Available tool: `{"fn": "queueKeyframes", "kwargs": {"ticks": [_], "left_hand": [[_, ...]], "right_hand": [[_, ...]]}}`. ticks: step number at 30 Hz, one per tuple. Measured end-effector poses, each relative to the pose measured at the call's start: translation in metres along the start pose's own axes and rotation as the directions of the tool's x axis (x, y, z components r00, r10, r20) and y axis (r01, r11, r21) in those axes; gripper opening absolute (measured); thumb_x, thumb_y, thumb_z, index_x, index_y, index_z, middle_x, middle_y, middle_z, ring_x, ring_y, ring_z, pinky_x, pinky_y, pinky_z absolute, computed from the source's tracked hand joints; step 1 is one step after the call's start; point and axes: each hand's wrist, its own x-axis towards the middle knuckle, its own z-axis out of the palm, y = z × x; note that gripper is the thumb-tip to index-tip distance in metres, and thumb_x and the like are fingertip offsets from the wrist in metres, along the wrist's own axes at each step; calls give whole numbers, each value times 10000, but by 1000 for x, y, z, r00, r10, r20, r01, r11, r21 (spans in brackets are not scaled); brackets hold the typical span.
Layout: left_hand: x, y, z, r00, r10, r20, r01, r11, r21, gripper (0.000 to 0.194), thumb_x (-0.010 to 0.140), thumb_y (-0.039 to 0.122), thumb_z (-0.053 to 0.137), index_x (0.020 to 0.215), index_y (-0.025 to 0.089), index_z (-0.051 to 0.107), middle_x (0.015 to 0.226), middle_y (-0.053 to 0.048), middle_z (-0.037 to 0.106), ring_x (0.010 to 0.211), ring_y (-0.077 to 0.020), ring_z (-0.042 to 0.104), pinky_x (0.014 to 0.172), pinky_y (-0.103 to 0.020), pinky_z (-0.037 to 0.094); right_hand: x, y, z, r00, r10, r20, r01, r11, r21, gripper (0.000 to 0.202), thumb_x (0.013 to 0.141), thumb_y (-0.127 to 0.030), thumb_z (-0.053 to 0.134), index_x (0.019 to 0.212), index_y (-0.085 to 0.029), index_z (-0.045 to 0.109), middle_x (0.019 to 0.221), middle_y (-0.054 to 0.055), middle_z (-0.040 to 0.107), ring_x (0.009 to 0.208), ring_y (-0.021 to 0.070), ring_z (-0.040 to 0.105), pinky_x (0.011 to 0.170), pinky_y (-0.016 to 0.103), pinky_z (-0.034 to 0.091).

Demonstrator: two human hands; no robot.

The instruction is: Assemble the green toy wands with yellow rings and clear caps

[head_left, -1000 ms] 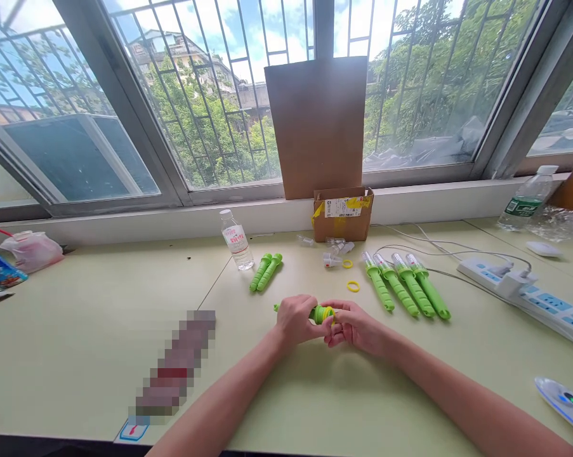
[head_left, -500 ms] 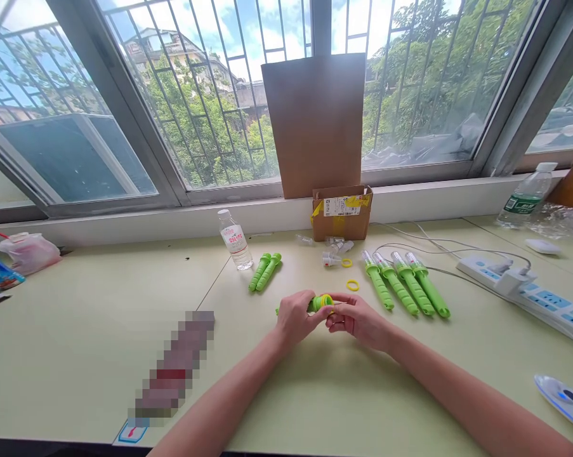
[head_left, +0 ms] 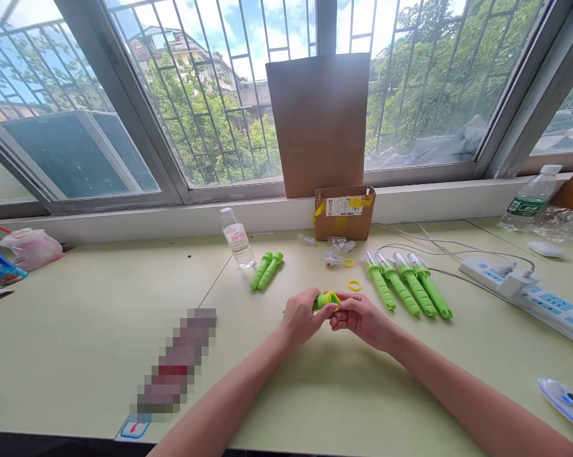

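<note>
My left hand (head_left: 301, 315) is wrapped round a green spiral-ribbed plastic tube (head_left: 320, 302), its open end turned to the right. At that end sits a yellow ring (head_left: 334, 297), pinched by the thumb and fingers of my right hand (head_left: 363, 320); whether it is fully seated I cannot tell. Beyond my hands lie two loose yellow rings (head_left: 354, 285) and several clear plastic caps (head_left: 332, 258). Two green tubes (head_left: 269, 271) without clear tops rest to the left. Several green tubes with clear tops (head_left: 408, 287) lie in a row to the right.
A water bottle (head_left: 238, 240) stands at back left, and a small cardboard box (head_left: 342, 222) by the window sill. On the right are a white power strip (head_left: 546, 301) with cables and a white device (head_left: 565, 403). A pink-white bag (head_left: 32, 247) sits far left.
The view has shifted slightly. Both hands keep hold of the tube and ring; the tube's open end and the ring now appear slightly tilted, with small finger movement.
</note>
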Motion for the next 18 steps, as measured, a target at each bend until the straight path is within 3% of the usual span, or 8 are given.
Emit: {"fn": "queueKeyframes", "kwargs": {"ticks": [11,18], "left_hand": [[0,3,-1,999,-35,17,35,999,-33,361,856,485,419,643,195,431,527,51,414,473,-92,338,483,-218,269],[0,2,-2,1000,-12,3,12,999,-40,358,847,502,425,677,190,467,555,36,468,489,-96,383,495,-215,296]], "right_hand": [[0,1,-2,1000,-13,-4,13,1000,-19,230,758,-239,560,934,-126,658,745,62,672,675,151,642,717,318,508],[1,4,4,995,-55,-78,48,995,-88,251,746,-277,637,948,-134,679,716,49,670,632,150,645,677,317,525]]}}
